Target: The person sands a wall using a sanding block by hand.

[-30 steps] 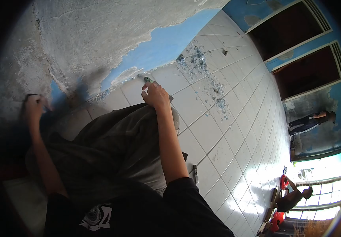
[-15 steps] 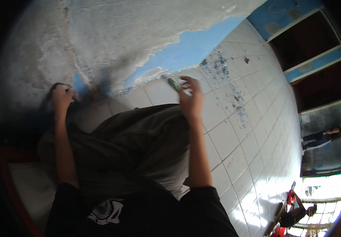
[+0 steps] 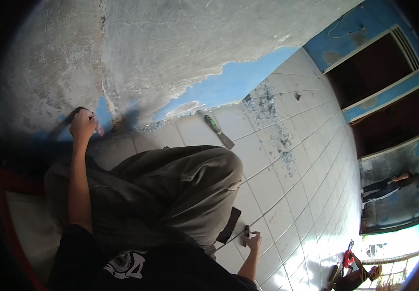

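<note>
My left hand (image 3: pixel 83 127) is up against the scraped wall (image 3: pixel 151 53), its fingers curled beside a strip of blue paint; what they hold, if anything, is hidden. A scraper (image 3: pixel 219 132) with a green and black handle lies on the tiled floor, beyond my bent knee. My right hand (image 3: pixel 254 241) is down by my right side, with its fingers closed at a slim dark handle-like piece (image 3: pixel 246 235). Close by that piece is a flat dark rectangular plate (image 3: pixel 229 225), partly behind my leg. Whether the two are joined I cannot tell.
Paint flakes (image 3: pixel 279 131) are scattered over the white tiles (image 3: pixel 311 145). A small dark chunk (image 3: pixel 297 97) lies farther off. One person (image 3: pixel 391 186) stands by the far wall, another (image 3: pixel 357 276) is near the bright opening. Dark doorways (image 3: pixel 371 68) line the blue wall.
My right hand has let go of the scraper, which now lies on the floor, and has moved back to my side at the dark piece. My left hand stays by the wall, slightly shifted.
</note>
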A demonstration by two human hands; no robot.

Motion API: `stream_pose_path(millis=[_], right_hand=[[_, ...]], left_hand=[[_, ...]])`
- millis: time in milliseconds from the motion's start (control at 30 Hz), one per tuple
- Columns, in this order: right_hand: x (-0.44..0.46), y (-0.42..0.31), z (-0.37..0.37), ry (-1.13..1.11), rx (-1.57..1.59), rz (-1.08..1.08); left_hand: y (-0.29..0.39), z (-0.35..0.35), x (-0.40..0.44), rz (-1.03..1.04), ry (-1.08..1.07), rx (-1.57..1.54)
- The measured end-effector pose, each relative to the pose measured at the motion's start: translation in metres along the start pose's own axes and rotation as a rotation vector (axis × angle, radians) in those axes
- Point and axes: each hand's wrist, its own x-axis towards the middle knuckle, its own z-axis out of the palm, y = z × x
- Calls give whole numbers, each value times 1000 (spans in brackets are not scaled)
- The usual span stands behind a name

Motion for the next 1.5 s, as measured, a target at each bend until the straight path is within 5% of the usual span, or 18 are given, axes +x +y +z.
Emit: stream_pose_path(millis=[133,400,467,600,800,933,1000,1067,1133,1267,1500], right_hand=[[-7,-8,-14,-132,361,224],[-3,-30,-29,84,564,322],[5,-43,-43,120,1246,368],[29,-87,-105,104,1416,137],[28,-169,-220,160,1429,-303],[-15,-238,-292,212,1424,-663],[-28,-256,-323,31,1383,-1064],[-28,-266,-343,-33,1303,-1562],[-63,-285,-362,-92,1344,-1469],[-74,-316,-401,-353,993,-1643],[-72,-331,-404,-407,903,-1822]], left_hand=[[11,-42,11,-89,-155,-257],[-9,-49,15,-50,52,-235],[-17,-20,12,-61,11,-151],[0,-24,4,-91,-62,-52],[1,-76,14,-59,90,-299],[-7,-25,9,-174,-122,-336],[-12,4,3,-4,-4,-24],[-5,-9,4,-23,-44,-87],[-1,-32,9,-23,46,-245],[15,-81,10,2,100,-479],[3,-49,13,18,-61,-490]])
